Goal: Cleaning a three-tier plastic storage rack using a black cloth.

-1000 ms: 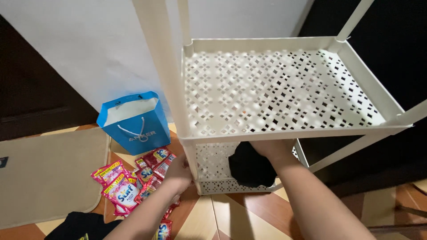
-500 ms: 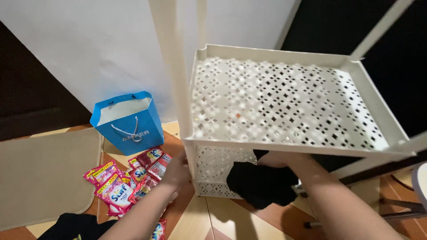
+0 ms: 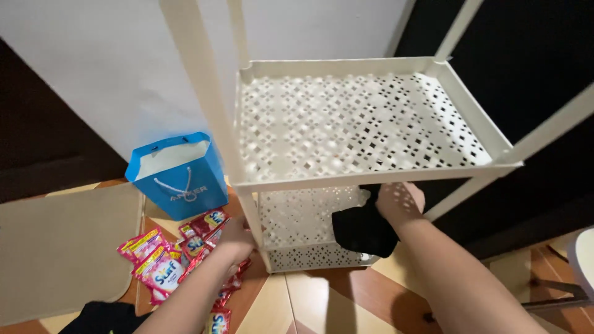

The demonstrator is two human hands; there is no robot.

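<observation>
Hands: two; black cloth (image 3: pixel 364 230): one; rack (image 3: pixel 365 176): one.

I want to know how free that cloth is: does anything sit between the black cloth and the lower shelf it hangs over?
Nothing visible does. The right hand holds the black cloth just under the upper shelf, and the lower shelf beside it looks bare. The left hand rests by the rack's front post, clear of it.

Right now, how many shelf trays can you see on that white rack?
2. The upper tray fills the middle of the view; the lower tray sits beneath it near the floor, partly hidden by a black cloth. More may lie out of frame above.
</observation>
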